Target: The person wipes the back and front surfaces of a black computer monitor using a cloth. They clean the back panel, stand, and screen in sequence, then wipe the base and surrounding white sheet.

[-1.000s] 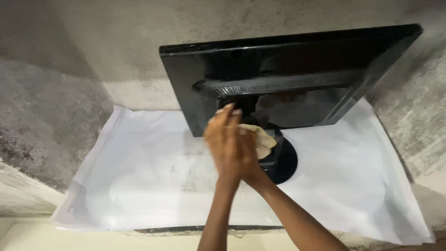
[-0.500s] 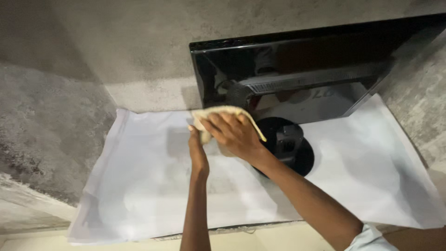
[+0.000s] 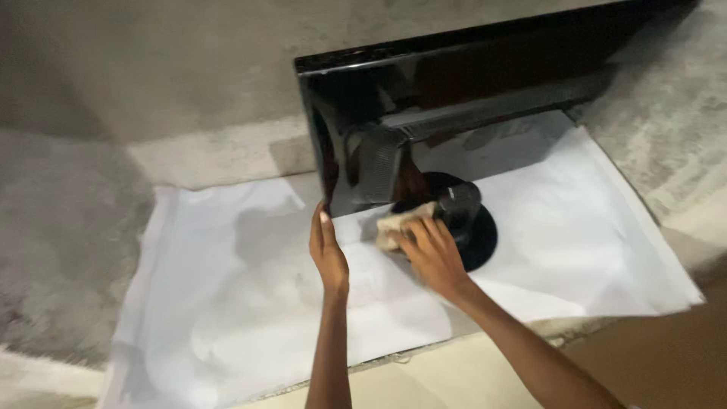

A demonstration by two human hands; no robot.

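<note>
Below the monitor [image 3: 424, 129], the right hand [image 3: 432, 254] had dropped, fingers closed on a cloth [image 3: 397, 227]; the left hand [image 3: 327, 250], fingers flat, steadied the corner.

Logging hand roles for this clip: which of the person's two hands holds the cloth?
The right hand presses the tan cloth by the monitor's round stand. The left hand is bare, steadying the monitor at its lower corner.

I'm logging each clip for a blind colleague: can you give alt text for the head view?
The right hand presses a crumpled beige cloth against the lower edge of a glossy black monitor, near its round black stand. The left hand steadies the monitor's bottom corner. The monitor stands on a white sheet against a grey wall.
</note>
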